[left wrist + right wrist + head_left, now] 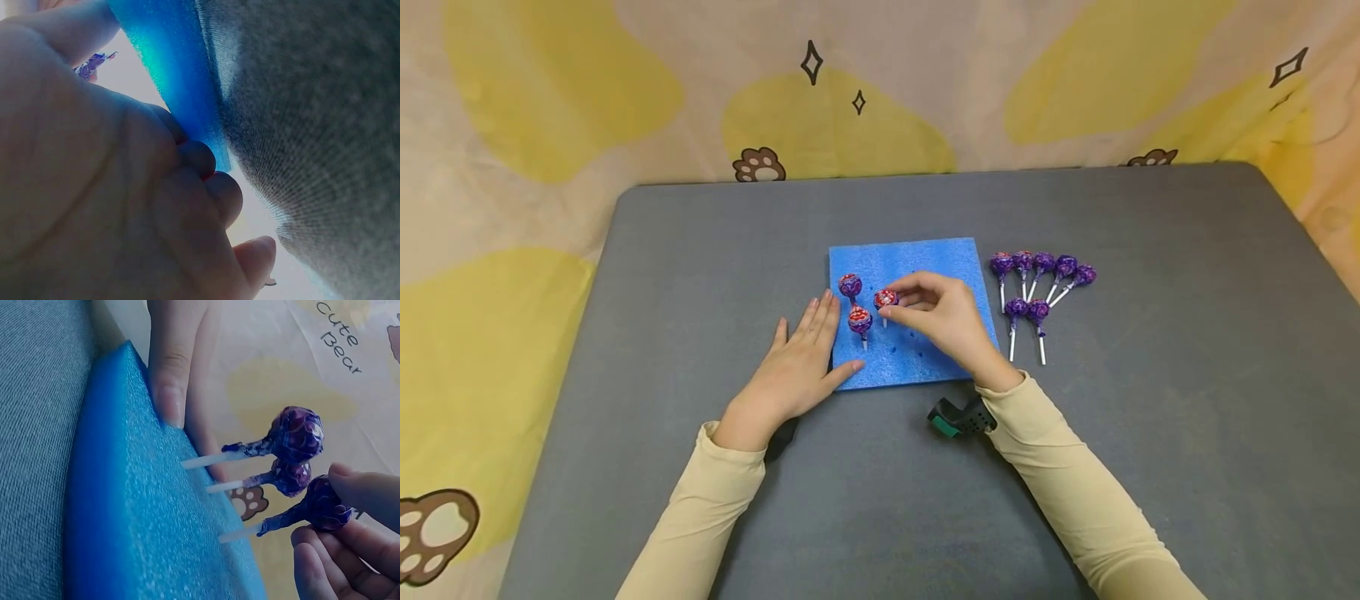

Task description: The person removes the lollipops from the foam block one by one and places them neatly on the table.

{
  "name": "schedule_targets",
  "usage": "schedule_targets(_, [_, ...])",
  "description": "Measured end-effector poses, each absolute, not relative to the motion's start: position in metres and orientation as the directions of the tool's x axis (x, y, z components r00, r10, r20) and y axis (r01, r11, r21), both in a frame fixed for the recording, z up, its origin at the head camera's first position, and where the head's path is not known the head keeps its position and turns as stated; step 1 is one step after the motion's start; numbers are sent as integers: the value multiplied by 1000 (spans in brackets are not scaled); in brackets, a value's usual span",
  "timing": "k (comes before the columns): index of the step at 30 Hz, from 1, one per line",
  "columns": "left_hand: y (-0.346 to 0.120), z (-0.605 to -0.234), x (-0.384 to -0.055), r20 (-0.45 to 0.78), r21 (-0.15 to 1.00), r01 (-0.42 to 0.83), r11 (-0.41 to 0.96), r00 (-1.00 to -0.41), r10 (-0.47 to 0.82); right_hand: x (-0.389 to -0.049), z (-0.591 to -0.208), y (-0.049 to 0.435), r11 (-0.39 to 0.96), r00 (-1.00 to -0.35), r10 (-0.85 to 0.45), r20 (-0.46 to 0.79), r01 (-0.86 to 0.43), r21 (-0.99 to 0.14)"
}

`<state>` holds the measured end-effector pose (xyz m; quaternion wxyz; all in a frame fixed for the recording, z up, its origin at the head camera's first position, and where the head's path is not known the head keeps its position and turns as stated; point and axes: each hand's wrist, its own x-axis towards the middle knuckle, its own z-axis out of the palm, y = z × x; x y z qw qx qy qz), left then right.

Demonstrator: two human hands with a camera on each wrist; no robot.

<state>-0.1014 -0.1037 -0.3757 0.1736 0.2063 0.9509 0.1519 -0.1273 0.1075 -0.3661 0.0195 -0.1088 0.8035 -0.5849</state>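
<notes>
On a blue foam block, two lollipops in purple and red wrappers, the rear one and the front one, stand upright on white sticks stuck into the foam. My right hand pinches the head of a third lollipop between thumb and fingers, just right of them. Its stick meets the foam face in the right wrist view, where the wrapped head sits between the fingertips. My left hand rests with straight fingers along the block's left edge, its thumb on the near part of the foam.
Right of the block, several purple lollipops lie in two rows on the grey table. Small holes dot the foam. A black and green wrist device hangs beneath the right wrist. A patterned yellow cloth rises behind the table.
</notes>
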Motion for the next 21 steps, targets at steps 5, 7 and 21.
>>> schedule_targets(5, [-103, -377, -102, -270, 359, 339, 870, -854, 444, -127, -366, 111, 254, -982, -172, 75, -118, -960])
schedule_targets(7, [-103, -377, -103, -270, 359, 338, 870, -855, 444, -128, -365, 112, 230, -983, -169, 71, -110, -967])
schedule_targets(21, [-104, -376, -100, -256, 366, 344, 865, -856, 449, -127, -361, 118, 160, -989, -143, 49, -72, -984])
